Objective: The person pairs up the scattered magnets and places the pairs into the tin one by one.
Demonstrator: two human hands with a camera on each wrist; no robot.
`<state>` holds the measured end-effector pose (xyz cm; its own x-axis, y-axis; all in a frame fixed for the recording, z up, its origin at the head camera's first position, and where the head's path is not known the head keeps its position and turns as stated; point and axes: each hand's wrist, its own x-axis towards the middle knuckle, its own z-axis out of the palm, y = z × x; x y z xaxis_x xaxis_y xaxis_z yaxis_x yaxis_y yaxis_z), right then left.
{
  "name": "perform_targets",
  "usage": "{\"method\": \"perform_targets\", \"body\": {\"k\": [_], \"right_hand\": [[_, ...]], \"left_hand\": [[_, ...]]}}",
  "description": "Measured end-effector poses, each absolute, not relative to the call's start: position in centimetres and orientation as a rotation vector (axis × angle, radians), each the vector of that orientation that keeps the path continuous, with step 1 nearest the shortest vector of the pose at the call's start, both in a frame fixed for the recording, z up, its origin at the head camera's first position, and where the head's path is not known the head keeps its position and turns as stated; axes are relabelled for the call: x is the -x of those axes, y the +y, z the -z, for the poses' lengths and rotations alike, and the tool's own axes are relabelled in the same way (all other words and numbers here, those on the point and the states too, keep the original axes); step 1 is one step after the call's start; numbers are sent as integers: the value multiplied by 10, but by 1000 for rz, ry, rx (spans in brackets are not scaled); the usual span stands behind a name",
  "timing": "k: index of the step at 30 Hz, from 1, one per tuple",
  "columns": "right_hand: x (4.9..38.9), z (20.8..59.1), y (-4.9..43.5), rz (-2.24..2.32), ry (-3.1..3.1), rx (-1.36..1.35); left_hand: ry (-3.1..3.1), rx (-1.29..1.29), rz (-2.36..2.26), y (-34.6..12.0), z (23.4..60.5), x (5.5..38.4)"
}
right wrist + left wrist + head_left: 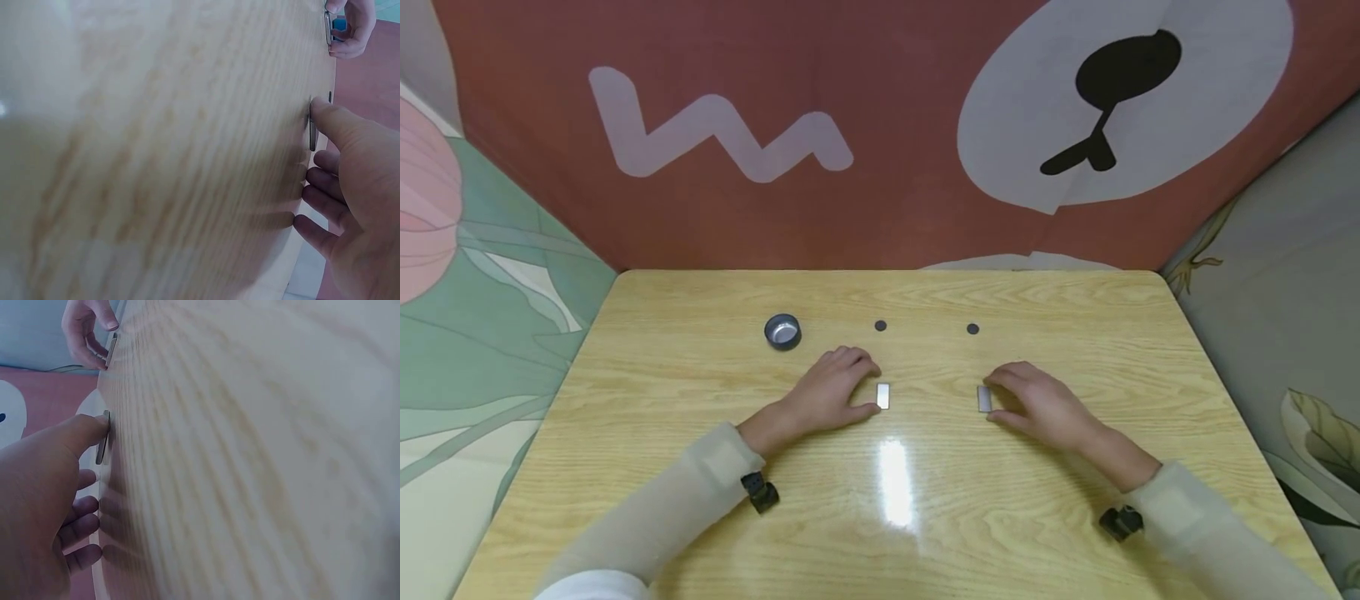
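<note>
My left hand [833, 389] is at a small flat silvery rectangular piece [883, 396]. The thumb is at the piece's near end, while the fingers stand a little beyond its far end. To the right, my right hand [1043, 404] spreads thumb and forefinger about the two ends of a second, greyer rectangular piece [984, 399]. In the right wrist view that piece [312, 125] shows as a thin slab with the thumb at one end. The left wrist view shows the left piece [103, 437] edge-on beside the thumb. Both pieces lie on the wooden table [925, 517].
A small dark round tin [782, 332], silvery inside, stands behind my left hand. Two small dark discs, a left disc [881, 326] and a right disc [973, 329], lie toward the back. A printed red cloth wall [895, 217] rises at the table's far edge.
</note>
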<state>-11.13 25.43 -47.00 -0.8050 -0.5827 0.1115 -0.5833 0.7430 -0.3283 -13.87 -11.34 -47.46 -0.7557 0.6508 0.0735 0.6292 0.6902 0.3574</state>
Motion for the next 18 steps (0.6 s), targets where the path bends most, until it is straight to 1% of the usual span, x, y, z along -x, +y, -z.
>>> {"method": "perform_targets", "body": {"k": [18], "right_hand": [[109, 473, 250, -555, -2896, -932]], "left_hand": [[2850, -1084, -598, -110, 479, 136]]}}
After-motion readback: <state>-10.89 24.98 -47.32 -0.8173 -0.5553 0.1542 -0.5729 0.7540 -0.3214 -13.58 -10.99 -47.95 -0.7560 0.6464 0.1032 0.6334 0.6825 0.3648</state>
